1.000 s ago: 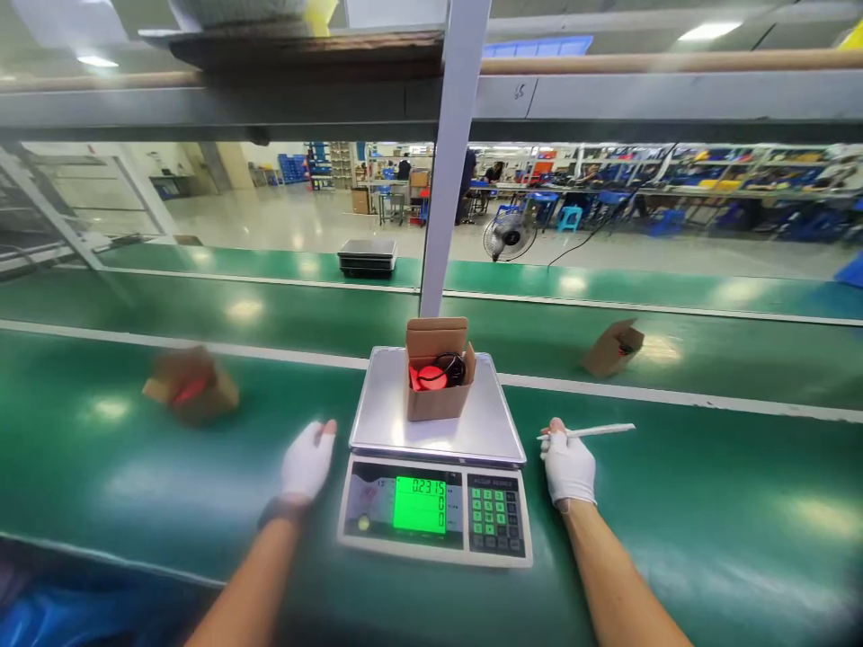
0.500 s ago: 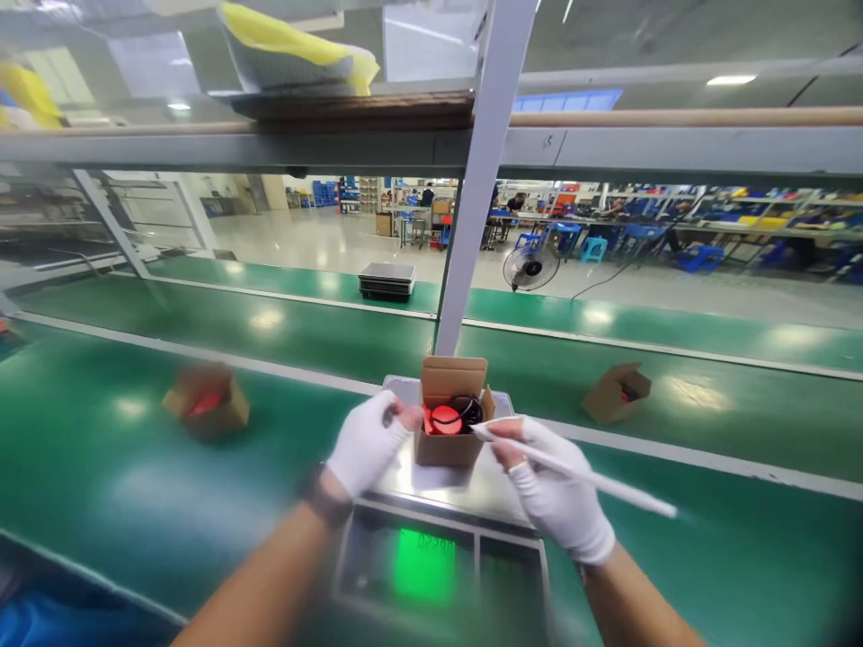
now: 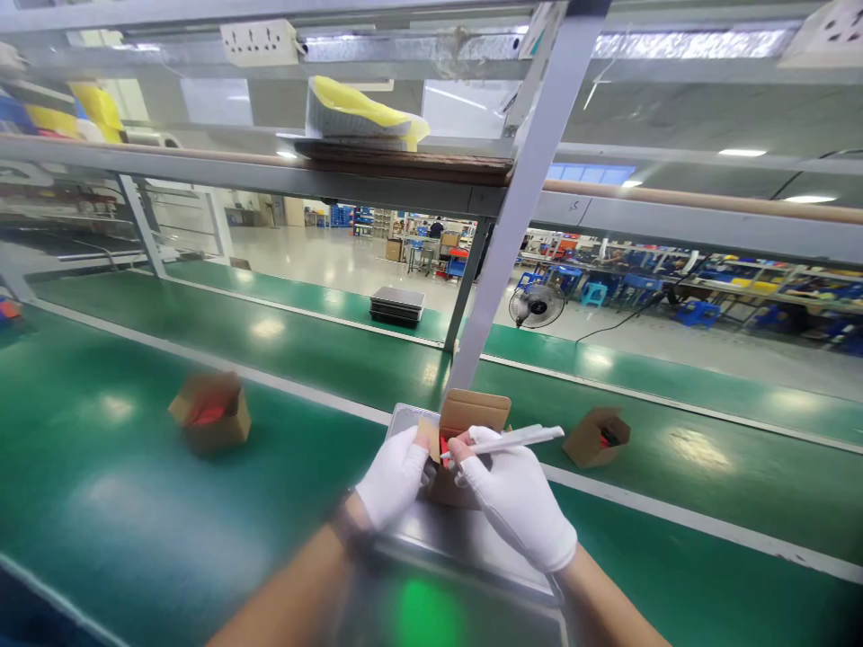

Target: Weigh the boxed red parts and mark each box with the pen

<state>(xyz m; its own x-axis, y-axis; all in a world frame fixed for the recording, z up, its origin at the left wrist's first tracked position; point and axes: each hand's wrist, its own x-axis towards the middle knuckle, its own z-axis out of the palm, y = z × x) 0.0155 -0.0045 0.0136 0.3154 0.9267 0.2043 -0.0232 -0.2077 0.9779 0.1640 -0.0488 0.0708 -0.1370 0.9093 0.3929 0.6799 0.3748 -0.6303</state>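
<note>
1. Through the head camera I see the box [image 3: 476, 412] on the plate of the scale [image 3: 431, 532], at the near middle of the green desk [image 3: 316, 512]. Its lid stands up at the back, and a bit of something red [image 3: 443, 448] shows inside; my hands hide most of the rest.
2. My left hand [image 3: 395, 478], in a white glove with bare fingertips showing, is at the box's left side. Its grip is narrow, closed on the flap [image 3: 429, 433].
3. My right hand [image 3: 522, 505], gloved likewise, is in front of the box's right side. Its grip is closed around the pen [image 3: 522, 438], which is white and slants up to the right, its tip near the flap.
4. On the scale's front I get only a blurred green glow from the display [image 3: 430, 613]; I cannot read it.
5. Well apart to the left, on the near side of the pale strip [image 3: 303, 388], sits an open carton [image 3: 229, 436] with something red inside, partly blurred.
6. To the right, beyond that strip, I see another open carton [image 3: 588, 445] with red and dark contents.
7. Farther back are a second scale [image 3: 397, 304], a fan [image 3: 538, 307] and a white post [image 3: 516, 207] rising behind the box.
</note>
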